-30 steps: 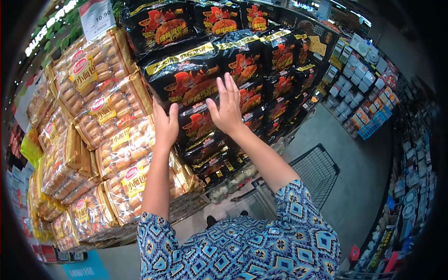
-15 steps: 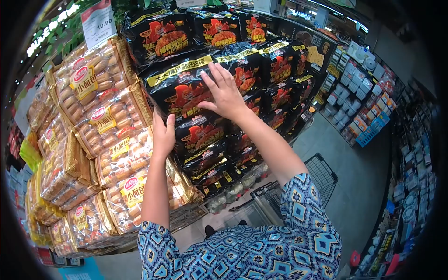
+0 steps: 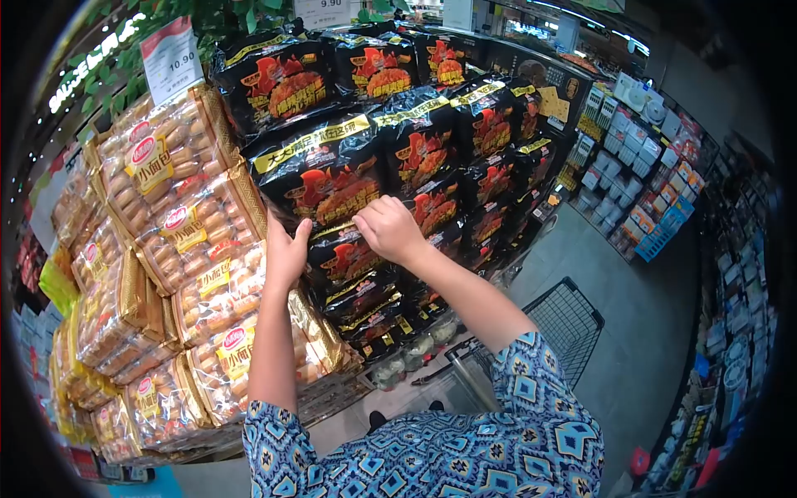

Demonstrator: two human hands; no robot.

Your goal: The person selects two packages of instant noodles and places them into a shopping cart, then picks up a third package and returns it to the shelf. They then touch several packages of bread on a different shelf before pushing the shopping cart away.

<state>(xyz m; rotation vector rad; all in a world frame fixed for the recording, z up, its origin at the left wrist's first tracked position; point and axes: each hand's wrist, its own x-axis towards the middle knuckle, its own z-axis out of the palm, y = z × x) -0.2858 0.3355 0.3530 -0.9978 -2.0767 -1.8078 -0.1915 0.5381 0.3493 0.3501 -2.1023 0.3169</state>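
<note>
A black noodle pack [image 3: 320,170] with a yellow band and a red picture leans on the stack in front of me. My left hand [image 3: 285,249] is at its lower left corner, thumb up, with the fingers partly hidden between it and the bread bags. At the pack's lower right edge, my right hand [image 3: 390,230] is closed, its fingertips curled against the edge. Other black packs [image 3: 415,141] stand to the right, behind and below. Clear bags of small bread rolls [image 3: 189,220] with gold edges are piled just left of my left hand.
Price signs [image 3: 170,62] stand above the piles. A wire shopping cart [image 3: 564,319] is on the floor at my right. Farther right is a shelf of household goods [image 3: 635,158] with a blue basket [image 3: 664,230]. More shelving [image 3: 730,349] lines the right side.
My right hand has moved down from the pack's front face to its lower edge, and its spread fingers have curled closed. My left hand stays at the lower left corner.
</note>
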